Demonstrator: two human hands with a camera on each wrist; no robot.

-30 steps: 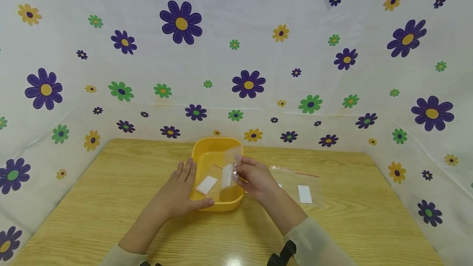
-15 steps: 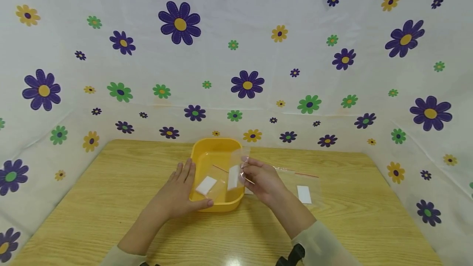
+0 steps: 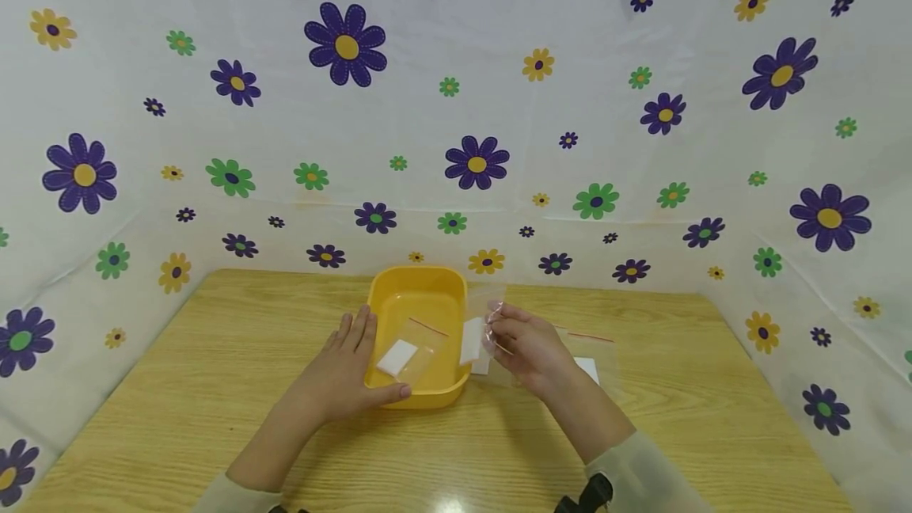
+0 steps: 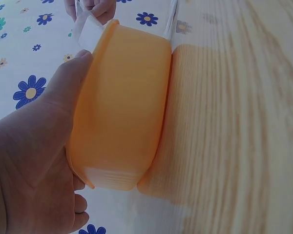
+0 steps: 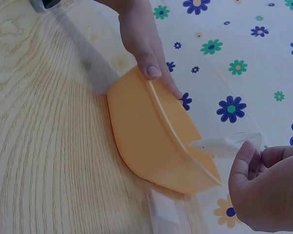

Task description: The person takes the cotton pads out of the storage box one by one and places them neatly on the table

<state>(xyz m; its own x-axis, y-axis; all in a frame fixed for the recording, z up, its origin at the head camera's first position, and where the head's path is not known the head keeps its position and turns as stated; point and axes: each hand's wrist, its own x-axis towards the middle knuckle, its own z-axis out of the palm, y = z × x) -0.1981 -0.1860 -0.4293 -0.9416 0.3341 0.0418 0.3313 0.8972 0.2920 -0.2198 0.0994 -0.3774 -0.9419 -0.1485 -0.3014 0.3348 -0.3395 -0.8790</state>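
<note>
My left hand (image 3: 340, 374) rests on a yellow plastic tub (image 3: 420, 400), its fingers extended along the left rim and its thumb on the front rim. Inside the tub lies a clear zip bag (image 3: 432, 339) holding a white block (image 3: 397, 357). Between thumb and fingertips my right hand (image 3: 534, 347) pinches another clear zip bag (image 3: 496, 295) with a white piece (image 3: 471, 340) in it. That bag hangs raised at the tub's right rim, as the right wrist view also shows with the held bag (image 5: 224, 145).
To the right of the tub, more clear bags with white pieces lie flat on the wooden table (image 3: 684, 402), one white piece (image 3: 588, 368) partly behind my right wrist. A flower-printed cloth (image 3: 427, 117) encloses the back and sides.
My right hand has moved to the right with the pinched bag, from over the tub to its right rim. My left hand and the tub have stayed in place.
</note>
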